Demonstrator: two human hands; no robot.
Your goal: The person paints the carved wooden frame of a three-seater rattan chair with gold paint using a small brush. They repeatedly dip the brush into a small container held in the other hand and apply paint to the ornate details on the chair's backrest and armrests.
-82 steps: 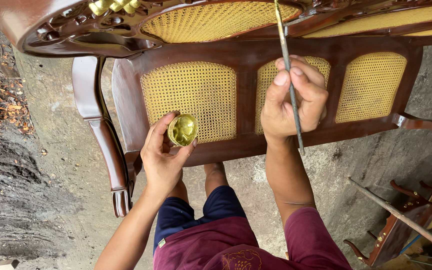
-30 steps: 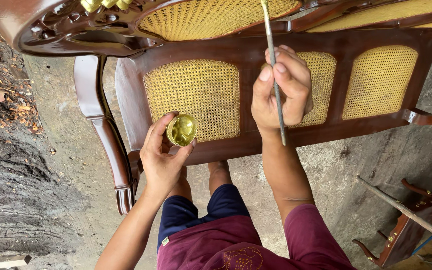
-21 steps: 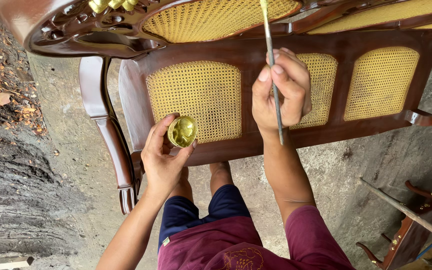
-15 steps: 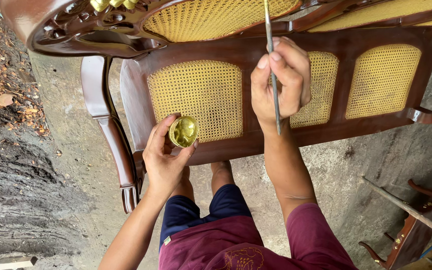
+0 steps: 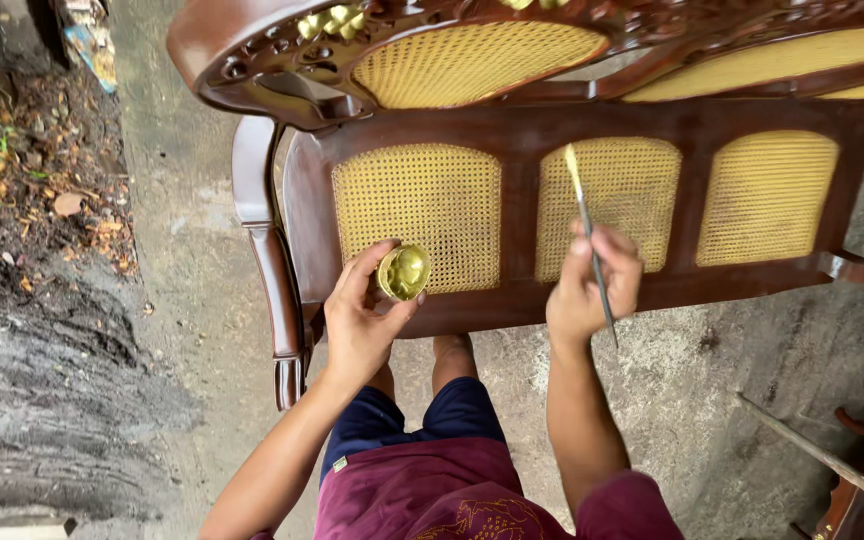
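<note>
Bare forearms, left hand (image 5: 357, 320), right hand (image 5: 587, 290); maroon short-sleeved shirt with gold print below the fingers; navy shorts.

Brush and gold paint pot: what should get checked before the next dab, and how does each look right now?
1. Pot held upright in left hand: ok.
2. Gold paint in the pot: ok, inside looks coated.
3. Brush gripped by right hand: ok.
4. Brush tip loaded with paint: cannot tell, it looks pale yellow.
5. Brush tip clear of the cane panel: cannot tell, it overlaps the middle panel.
6. Chair steady on the ground: cannot tell.
</note>
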